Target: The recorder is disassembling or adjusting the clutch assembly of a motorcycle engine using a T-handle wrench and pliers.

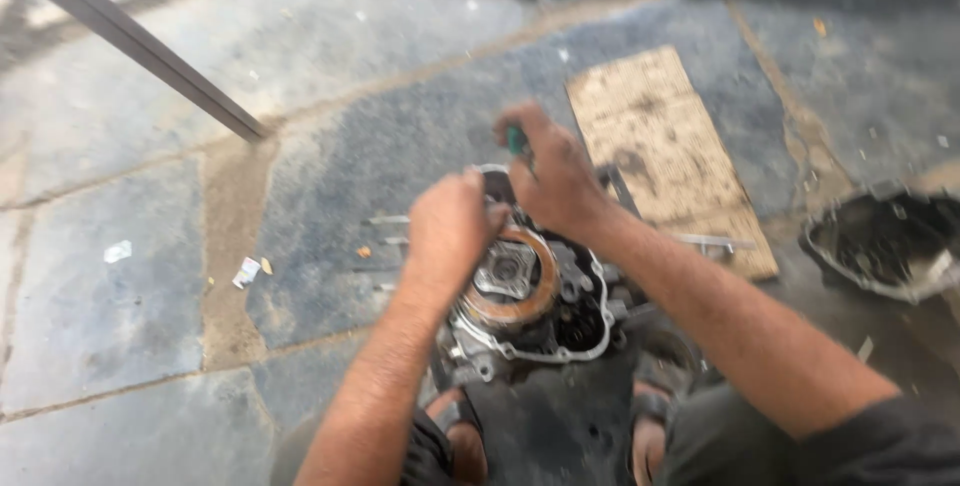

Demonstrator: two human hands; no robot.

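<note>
An engine case [545, 321] lies open on the stone floor [120, 296], between the person's sandalled feet. Right hand [555, 178]: grip clenched around a green-handled tool [516, 139] above the case. Left hand [450, 228]: resting at the copper-coloured clutch ring [540, 291]; its grip cannot be determined. A worn board [665, 151] lies just beyond.

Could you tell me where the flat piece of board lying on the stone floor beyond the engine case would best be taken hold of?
Probably by a long edge of the board, from its right side. It lies flat with nothing on top, the right edge faces bare floor, and both hands, left and right, crowd its near-left corner over the engine case.
</note>
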